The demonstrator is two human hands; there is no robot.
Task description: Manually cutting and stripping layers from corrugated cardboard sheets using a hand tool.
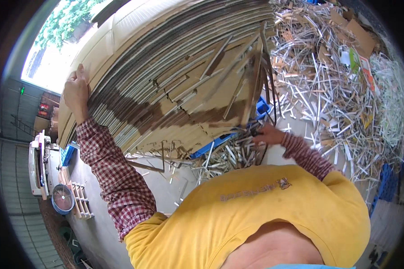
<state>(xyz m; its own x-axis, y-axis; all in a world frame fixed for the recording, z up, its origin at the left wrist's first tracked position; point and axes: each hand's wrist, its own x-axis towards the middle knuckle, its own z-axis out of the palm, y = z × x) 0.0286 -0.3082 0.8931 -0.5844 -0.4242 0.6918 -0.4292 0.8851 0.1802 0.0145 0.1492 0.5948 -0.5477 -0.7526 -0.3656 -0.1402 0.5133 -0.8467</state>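
A tall stack of brown die-cut cardboard sheets point(175, 58) fills the upper middle, with layered edges and cut lines facing me. My left hand point(76, 89) is closed over its outer left edge, fingers bent against the pale outermost sheet. Low at the stack's right side, my right hand point(269, 134) is closed around a dark thing whose kind I cannot make out. Narrow cardboard strips point(258, 76) hang loose from the stack's right side above that hand. Beneath the stack shows part of a blue pallet point(213, 145).
A large heap of cardboard offcuts point(318, 67) covers the floor to the right; more scrap strips point(231, 154) lie below the stack. On the left stand a round blue-rimmed fan point(63, 199), a wooden rack point(81, 199) and a white machine point(39, 163). A bright opening is at the upper left.
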